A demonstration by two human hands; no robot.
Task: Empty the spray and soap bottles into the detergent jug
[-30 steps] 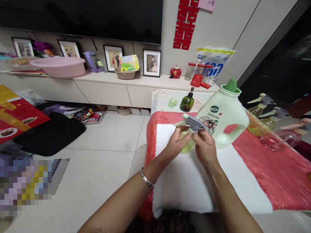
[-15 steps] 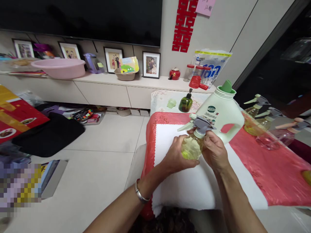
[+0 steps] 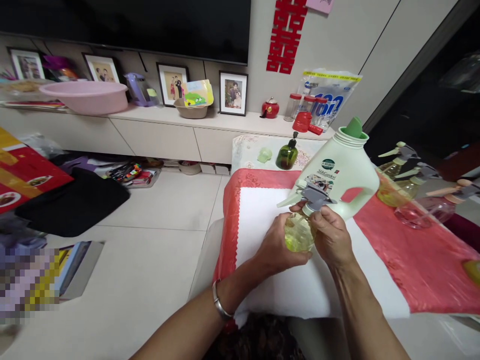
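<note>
Left hand fingers curl around the round, yellowish body of a clear trigger spray bottle, while the right hand pinches it near the collar, beneath the grey trigger head. Silver bangle on the left wrist. They hold the bottle over a white scalloped cloth laid on a red table cover, nozzle toward nine o'clock. From the bottle, a pale green detergent jug stands at one o'clock, just beyond the hands; three more trigger sprayers near two; a dark green pump bottle at twelve; farthest, a pink basin at ten.
</note>
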